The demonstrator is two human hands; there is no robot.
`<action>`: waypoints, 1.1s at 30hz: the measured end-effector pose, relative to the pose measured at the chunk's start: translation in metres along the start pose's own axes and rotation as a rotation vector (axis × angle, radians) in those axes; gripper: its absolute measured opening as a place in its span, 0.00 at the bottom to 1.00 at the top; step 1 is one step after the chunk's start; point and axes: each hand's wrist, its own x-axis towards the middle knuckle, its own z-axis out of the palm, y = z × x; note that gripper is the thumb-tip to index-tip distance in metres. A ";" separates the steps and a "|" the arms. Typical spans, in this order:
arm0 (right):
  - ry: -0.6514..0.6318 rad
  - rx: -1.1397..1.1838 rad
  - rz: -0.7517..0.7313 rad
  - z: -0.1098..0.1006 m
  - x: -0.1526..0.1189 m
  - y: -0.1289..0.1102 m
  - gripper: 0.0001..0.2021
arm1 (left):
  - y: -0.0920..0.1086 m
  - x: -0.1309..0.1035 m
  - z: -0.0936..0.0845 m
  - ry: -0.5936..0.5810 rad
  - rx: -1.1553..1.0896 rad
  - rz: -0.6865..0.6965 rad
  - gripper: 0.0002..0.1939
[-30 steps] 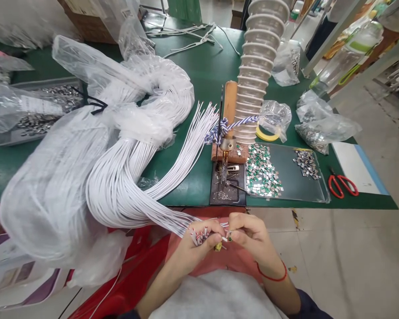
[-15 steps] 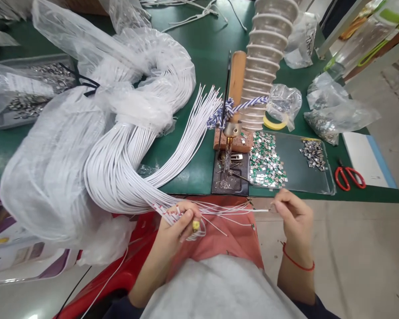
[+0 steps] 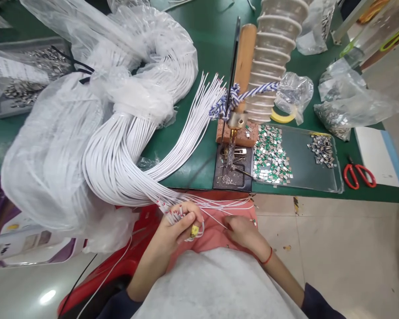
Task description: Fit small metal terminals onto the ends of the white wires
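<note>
My left hand (image 3: 182,223) is closed around a bundle of thin white cables (image 3: 136,177), their red-marked ends poking out above the fingers. Something yellow wraps one of its fingers. Over my lap, my right hand (image 3: 242,230) is closed, its fingertips pinching the end of one loose white cable (image 3: 216,219). More cable ends fan out to the right just above that hand. A small green-and-silver connector shows beside its knuckles. Beyond the hands, a soldering iron with a wooden handle (image 3: 245,57) stands tip down, tied with blue-and-white cord, over a dark tray (image 3: 216,177).
Right of the iron, a clear tray (image 3: 299,168) holds small green circuit boards (image 3: 271,155) and metal connector shells (image 3: 322,150). Red-handled scissors (image 3: 359,176) lie beside it. A ribbed hose (image 3: 272,53) rises behind. Bagged cable coils (image 3: 53,164) cover the left.
My right hand has moved left and down, from a cable end at the far right to a shorter loose cable over my lap. My left hand keeps its hold. The view has shifted slightly.
</note>
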 end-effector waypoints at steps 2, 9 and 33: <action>-0.003 -0.003 -0.011 -0.004 0.001 0.004 0.12 | -0.001 0.003 -0.002 -0.048 -0.030 -0.020 0.16; 0.031 0.046 -0.141 -0.062 -0.012 -0.002 0.12 | -0.014 0.020 -0.009 -0.203 -0.040 -0.127 0.19; -0.029 -0.062 0.143 -0.013 0.048 0.015 0.09 | -0.024 0.036 -0.008 -0.122 0.020 -0.107 0.25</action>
